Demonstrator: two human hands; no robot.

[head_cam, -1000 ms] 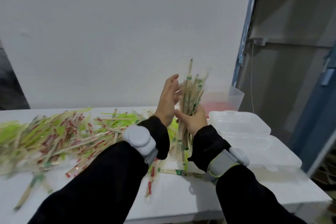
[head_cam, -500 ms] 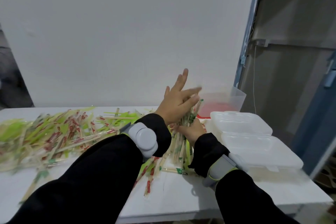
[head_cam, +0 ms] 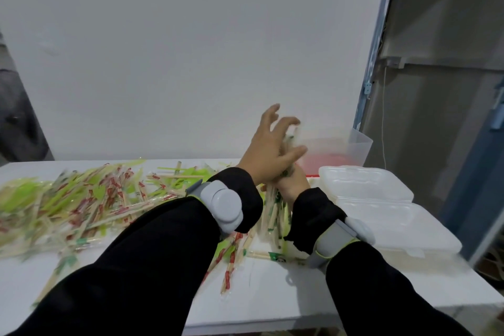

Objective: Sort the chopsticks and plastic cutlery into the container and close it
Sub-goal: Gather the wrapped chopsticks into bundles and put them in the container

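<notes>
Wooden chopsticks (head_cam: 272, 215) in clear wrappers stood bunched upright in the right hand (head_cam: 293, 185), which gripped them just left of the closed white container (head_cam: 381, 207). The left hand (head_cam: 268, 150) lay over the bundle's top, fingers spread and blurred. More wrapped chopsticks and green cutlery (head_cam: 81, 199) littered the white table (head_cam: 259, 300).

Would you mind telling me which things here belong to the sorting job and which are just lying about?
Part of the job:
- bundle of wrapped chopsticks, gripped by the right hand
- left hand, fingers spread over the bundle's top
- pile of chopsticks and green cutlery
- white clamshell container, lid closed

Just lying about:
- clear tub with a red base
- wrist devices
</notes>
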